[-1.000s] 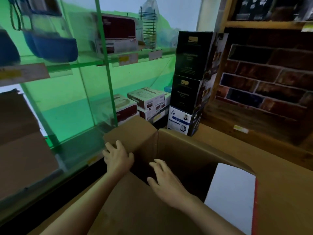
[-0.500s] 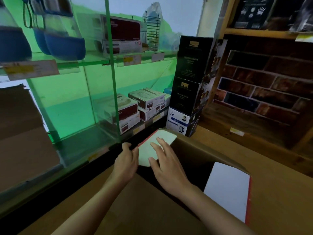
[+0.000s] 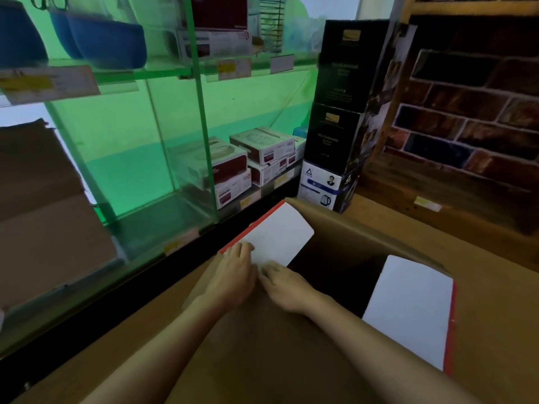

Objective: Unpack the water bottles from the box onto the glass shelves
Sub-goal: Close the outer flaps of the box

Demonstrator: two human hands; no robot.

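Observation:
A large open cardboard carton (image 3: pixel 364 237) fills the foreground. A flat white box with a red edge (image 3: pixel 280 231) sticks up out of the carton's left side, tilted toward the glass shelves. My left hand (image 3: pixel 230 275) grips its near left corner over the red edge. My right hand (image 3: pixel 287 287) holds its near end from the right, touching the left hand. A second white box with a red edge (image 3: pixel 408 310) stands at the right inside the carton. The lower glass shelf (image 3: pixel 163 217) lies just left of the carton. The carton's depth is dark.
Blue bottles (image 3: pixel 110 39) stand on the upper glass shelf (image 3: pixel 145 72). Red-and-white appliance boxes (image 3: pixel 233 170) fill the lower shelf's right bay. A stack of black boxes (image 3: pixel 344 112) stands behind the carton, a brick wall (image 3: pixel 466 126) to the right, brown cardboard (image 3: pixel 43 214) at left.
The white box has come up out of the carton and now reaches toward the shelves. Both hands moved from the carton's flap to the box's near end and drew together.

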